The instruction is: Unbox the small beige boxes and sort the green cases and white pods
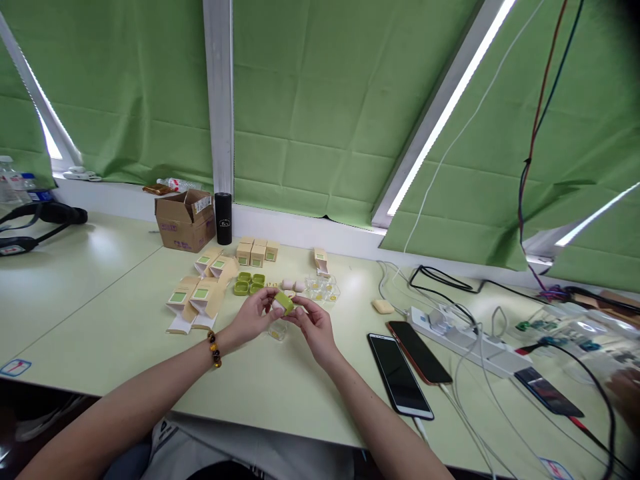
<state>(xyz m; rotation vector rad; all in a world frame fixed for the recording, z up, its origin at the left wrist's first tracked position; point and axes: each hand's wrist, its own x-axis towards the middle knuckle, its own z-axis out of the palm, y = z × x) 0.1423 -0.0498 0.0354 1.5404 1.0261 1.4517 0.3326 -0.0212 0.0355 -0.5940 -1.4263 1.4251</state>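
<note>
My left hand (254, 312) and my right hand (315, 327) meet above the table, both closed on a small green square container (286, 301) held tilted between their fingertips. A pale, whitish-pink piece (278, 306) shows at its left side by my left fingers; how the two fit together is too small to tell. Just below lies a clear plastic case (277, 331) with a yellow mark. Beyond my hands stand several more green square containers (242, 288), pale pink rolls (293, 285) and a group of clear plastic cases (323, 289).
Open kraft paper boxes (204, 300) lie to the left, with closed ones (258, 252) behind. A cardboard carton (185, 221) and black tumbler (223, 219) stand at the back. Phones (400, 375), a power strip (465, 343) and loose cables crowd the right.
</note>
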